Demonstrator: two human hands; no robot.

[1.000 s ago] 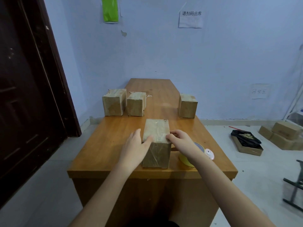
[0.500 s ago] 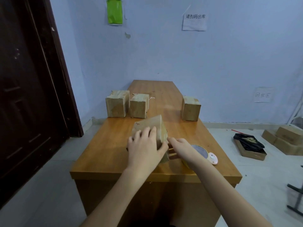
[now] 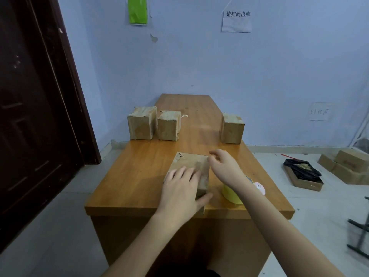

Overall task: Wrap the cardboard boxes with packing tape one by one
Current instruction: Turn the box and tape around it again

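Observation:
A taped cardboard box [image 3: 190, 162] lies near the front edge of the wooden table [image 3: 135, 176]. My left hand [image 3: 182, 191] rests flat on the box's near part, thumb against its right side. My right hand [image 3: 224, 164] hovers at the box's far right corner with fingers loosely curled and nothing in them. A yellow roll of packing tape [image 3: 231, 193] stands right of the box, partly hidden by my right forearm. Further back stand three more boxes: two on the left [image 3: 141, 125] [image 3: 169, 127] and one on the right [image 3: 232, 128].
A small white and pink object [image 3: 259, 187] lies beside the tape. A dark door [image 3: 30, 116] is at the left. On the floor at the right are a box with a black bag [image 3: 302, 173], stacked cartons [image 3: 347, 165] and a metal frame [image 3: 361, 232].
The box has been tipped over and laid down on another face. My left hand moved from its side onto its top. My right hand rose from the box's right side to its far corner.

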